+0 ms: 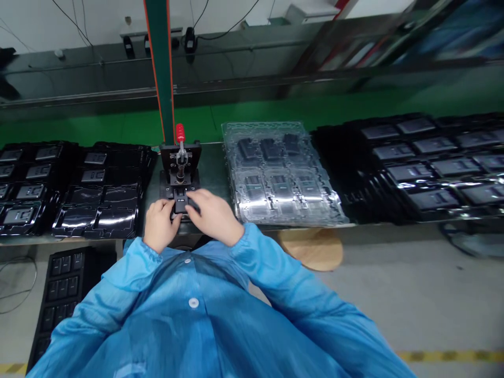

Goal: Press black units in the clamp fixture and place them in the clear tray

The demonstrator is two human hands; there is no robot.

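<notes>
A small black part (181, 201) sits at the front of a black press jig (180, 173) with a red-topped lever (180, 132) standing upright. My left hand (159, 223) curls round the part's left side, fingers closed on it. From the right, my right hand (212, 214) pinches the same part. Both sleeves are light blue.
Black trays (71, 184) with dark parts lie left of the jig. A clear plastic tray (279, 173) with several parts lies to its right, then more black trays (433, 163). A green post (163, 68) rises behind the jig. A wooden stool (313, 248) and a black tray stack (59, 294) sit below the bench.
</notes>
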